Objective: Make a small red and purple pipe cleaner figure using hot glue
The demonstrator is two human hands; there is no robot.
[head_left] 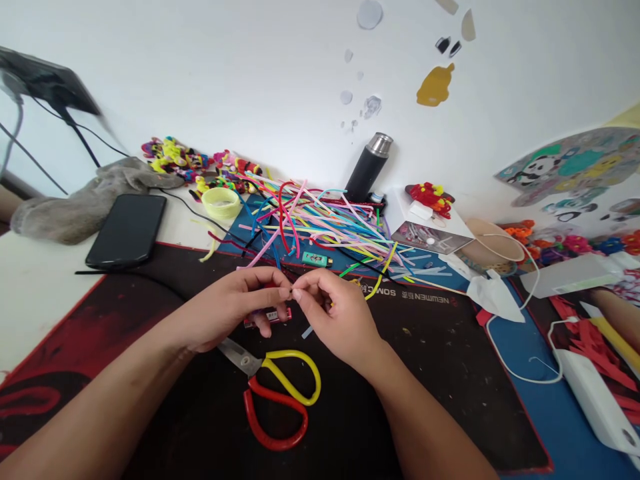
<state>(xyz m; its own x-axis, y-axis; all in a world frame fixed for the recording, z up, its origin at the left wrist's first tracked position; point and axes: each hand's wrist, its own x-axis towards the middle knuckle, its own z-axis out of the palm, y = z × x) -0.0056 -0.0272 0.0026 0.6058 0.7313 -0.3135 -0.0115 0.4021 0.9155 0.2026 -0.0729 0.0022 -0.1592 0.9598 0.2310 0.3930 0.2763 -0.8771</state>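
Observation:
My left hand and my right hand meet fingertip to fingertip above the dark mat, both closed in a pinch. A tiny dark bit shows between the fingertips, too small to name. A black pipe cleaner runs from the left and passes out of sight behind my left hand; whether it reaches the fingers is hidden. Just below the hands lie scissors with one yellow and one red handle, the blade tips covered by my left hand. Partly hidden behind my left fingers is a small red-and-white packet.
Behind the hands lies a heap of coloured pipe cleaners, with a green lighter at its front. A black thermos leans by the wall. At left are a phone and a yellow tape roll. At right, a white cable crosses blue surface.

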